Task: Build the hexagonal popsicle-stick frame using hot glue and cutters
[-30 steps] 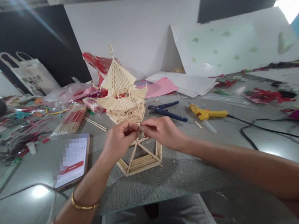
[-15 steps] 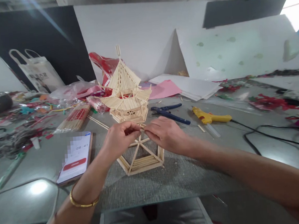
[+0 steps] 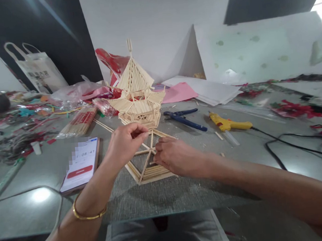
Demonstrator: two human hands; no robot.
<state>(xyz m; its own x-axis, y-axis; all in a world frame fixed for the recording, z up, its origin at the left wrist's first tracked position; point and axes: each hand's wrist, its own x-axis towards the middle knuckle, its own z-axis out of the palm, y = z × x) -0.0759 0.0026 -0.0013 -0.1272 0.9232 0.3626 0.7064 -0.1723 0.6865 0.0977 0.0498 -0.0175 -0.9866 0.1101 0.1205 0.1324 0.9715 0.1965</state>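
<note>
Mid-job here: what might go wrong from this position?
Pressing down with the right grip could crack or loosen the thin spokes of the stick frame.
A forward push might jolt the pagoda model, which stands just behind the frame.
The left forearm lies close to the phone, so a sideways sweep could nudge it.

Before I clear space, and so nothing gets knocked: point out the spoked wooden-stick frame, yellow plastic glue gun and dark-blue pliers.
Spoked wooden-stick frame [image 3: 151,149], head view: central hub.
Yellow plastic glue gun [image 3: 227,124], head view: main body.
Dark-blue pliers [image 3: 185,121], head view: nearer handle.
</note>
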